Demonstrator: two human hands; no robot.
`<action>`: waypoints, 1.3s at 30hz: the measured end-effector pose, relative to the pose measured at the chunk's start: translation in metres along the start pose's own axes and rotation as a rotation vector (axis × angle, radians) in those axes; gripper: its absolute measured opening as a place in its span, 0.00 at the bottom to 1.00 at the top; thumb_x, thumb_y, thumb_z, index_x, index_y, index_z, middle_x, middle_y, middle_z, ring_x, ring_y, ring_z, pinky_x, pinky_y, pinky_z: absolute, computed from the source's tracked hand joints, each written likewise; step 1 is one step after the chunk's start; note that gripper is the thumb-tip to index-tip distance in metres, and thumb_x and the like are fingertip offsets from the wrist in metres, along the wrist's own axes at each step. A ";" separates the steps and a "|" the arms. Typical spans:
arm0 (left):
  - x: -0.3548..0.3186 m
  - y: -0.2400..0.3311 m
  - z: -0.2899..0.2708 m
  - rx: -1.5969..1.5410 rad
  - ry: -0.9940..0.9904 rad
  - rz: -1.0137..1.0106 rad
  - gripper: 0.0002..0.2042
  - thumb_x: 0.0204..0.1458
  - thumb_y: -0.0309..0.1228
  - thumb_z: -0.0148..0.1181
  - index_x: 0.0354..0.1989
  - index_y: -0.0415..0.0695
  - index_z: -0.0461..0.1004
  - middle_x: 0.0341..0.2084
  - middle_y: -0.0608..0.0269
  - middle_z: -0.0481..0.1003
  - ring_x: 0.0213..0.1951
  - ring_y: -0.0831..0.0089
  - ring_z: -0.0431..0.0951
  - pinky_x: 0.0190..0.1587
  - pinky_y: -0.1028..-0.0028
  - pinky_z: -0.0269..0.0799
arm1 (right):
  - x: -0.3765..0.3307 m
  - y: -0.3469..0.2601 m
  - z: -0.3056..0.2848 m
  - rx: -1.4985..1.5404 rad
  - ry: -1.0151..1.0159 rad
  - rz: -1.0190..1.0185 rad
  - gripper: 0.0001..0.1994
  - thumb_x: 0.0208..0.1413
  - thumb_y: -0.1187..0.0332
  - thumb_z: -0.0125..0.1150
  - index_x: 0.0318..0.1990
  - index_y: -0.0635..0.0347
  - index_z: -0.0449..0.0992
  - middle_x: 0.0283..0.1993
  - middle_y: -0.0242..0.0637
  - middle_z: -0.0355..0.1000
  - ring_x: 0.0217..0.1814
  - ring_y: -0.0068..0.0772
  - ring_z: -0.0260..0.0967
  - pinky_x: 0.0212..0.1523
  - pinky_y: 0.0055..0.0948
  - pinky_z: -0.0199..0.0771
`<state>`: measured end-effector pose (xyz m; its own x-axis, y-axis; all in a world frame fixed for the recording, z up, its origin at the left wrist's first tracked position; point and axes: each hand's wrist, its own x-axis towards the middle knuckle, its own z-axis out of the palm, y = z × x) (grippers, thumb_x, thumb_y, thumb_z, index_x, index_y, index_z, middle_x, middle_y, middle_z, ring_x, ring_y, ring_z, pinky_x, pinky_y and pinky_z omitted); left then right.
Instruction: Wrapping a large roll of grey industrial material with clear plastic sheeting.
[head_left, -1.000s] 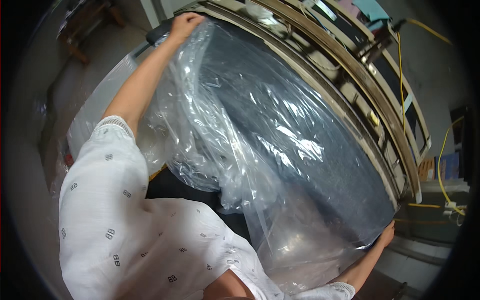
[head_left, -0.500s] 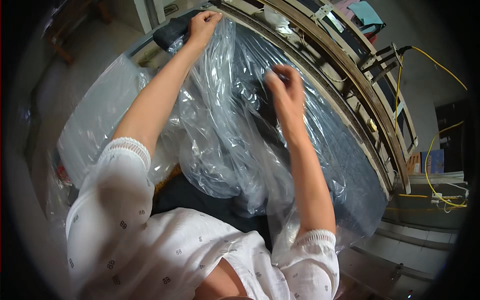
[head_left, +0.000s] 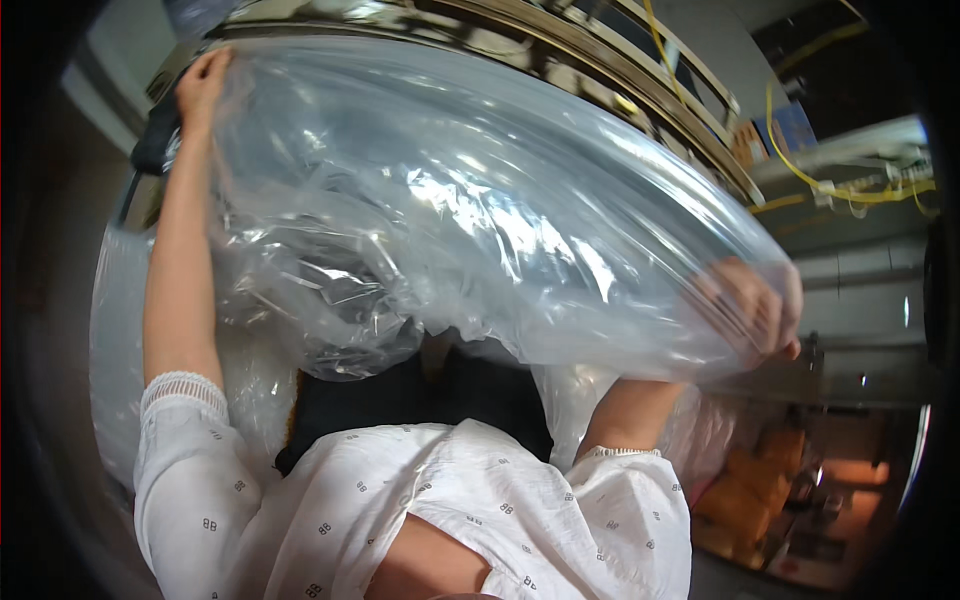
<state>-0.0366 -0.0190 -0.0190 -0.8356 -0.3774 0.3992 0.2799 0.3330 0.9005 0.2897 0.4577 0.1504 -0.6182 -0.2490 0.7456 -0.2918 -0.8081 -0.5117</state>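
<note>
A wide sheet of clear plastic film (head_left: 420, 230) is stretched out in front of me, shiny and creased, sagging into bunched folds toward my lap. My left hand (head_left: 203, 88), at the far left, is closed with its fingers pinching the film's upper left edge. At the right end, my right hand (head_left: 750, 305) is seen partly through the film, its fingers curled around the edge. Motion blurs that hand a little. Beneath the film the dark surface shows only faintly.
A long machine frame with rails (head_left: 600, 80) runs along the far side. Yellow cables (head_left: 800, 175) hang at the upper right near a blue box (head_left: 790, 128). More clear film (head_left: 120, 320) hangs at my left, and orange-brown items (head_left: 755, 485) are at lower right.
My right hand has swung outward to the right and taken hold of the film, spreading the bunched sheet wide. My left hand still grips its edge. The view has turned right.
</note>
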 end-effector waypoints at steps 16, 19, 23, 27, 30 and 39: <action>0.028 -0.049 -0.052 0.334 -0.032 0.097 0.18 0.53 0.41 0.53 0.44 0.40 0.74 0.41 0.64 0.75 0.44 0.75 0.71 0.48 0.79 0.63 | -0.231 -0.145 -0.074 -1.657 1.390 0.454 0.12 0.47 0.68 0.59 0.40 0.59 0.71 0.24 0.21 0.61 0.23 0.10 0.52 0.21 0.16 0.48; 0.013 -0.036 -0.090 0.462 -0.179 0.074 0.17 0.53 0.44 0.53 0.43 0.44 0.75 0.39 0.67 0.75 0.41 0.75 0.71 0.46 0.78 0.64 | -0.272 -0.139 -0.053 -1.304 1.516 0.813 0.11 0.48 0.69 0.57 0.39 0.61 0.71 0.22 0.23 0.61 0.22 0.11 0.52 0.21 0.16 0.51; 0.011 -0.044 -0.105 0.555 -0.205 0.195 0.16 0.55 0.40 0.51 0.43 0.41 0.74 0.39 0.64 0.75 0.42 0.76 0.71 0.47 0.78 0.63 | -0.267 -0.140 -0.045 -1.364 1.410 0.898 0.10 0.49 0.68 0.57 0.37 0.63 0.69 0.21 0.24 0.60 0.22 0.14 0.54 0.23 0.17 0.55; 0.009 -0.038 -0.105 0.587 -0.155 0.196 0.16 0.55 0.40 0.51 0.43 0.40 0.73 0.41 0.63 0.74 0.43 0.75 0.71 0.47 0.78 0.62 | -0.210 -0.150 -0.073 -2.083 1.003 0.621 0.11 0.49 0.67 0.58 0.35 0.64 0.68 0.28 0.34 0.62 0.27 0.24 0.59 0.28 0.23 0.60; 0.014 -0.041 -0.106 0.558 -0.181 0.175 0.17 0.55 0.41 0.51 0.44 0.41 0.73 0.40 0.62 0.74 0.42 0.73 0.71 0.47 0.78 0.62 | -0.183 -0.152 -0.092 -1.974 1.114 0.690 0.12 0.46 0.65 0.61 0.34 0.64 0.69 0.30 0.36 0.64 0.29 0.30 0.62 0.32 0.26 0.64; 0.016 -0.044 -0.111 0.740 -0.135 0.213 0.19 0.53 0.45 0.51 0.44 0.44 0.74 0.41 0.63 0.74 0.43 0.71 0.72 0.46 0.76 0.63 | -0.195 -0.134 -0.093 -1.933 1.147 0.312 0.13 0.49 0.63 0.62 0.28 0.62 0.67 0.28 0.30 0.61 0.29 0.20 0.56 0.32 0.19 0.59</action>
<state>-0.0100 -0.1358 -0.0332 -0.8627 -0.1478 0.4836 0.0927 0.8939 0.4386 0.3812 0.6646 0.0343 -0.5868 0.6596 0.4697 0.1751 0.6697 -0.7217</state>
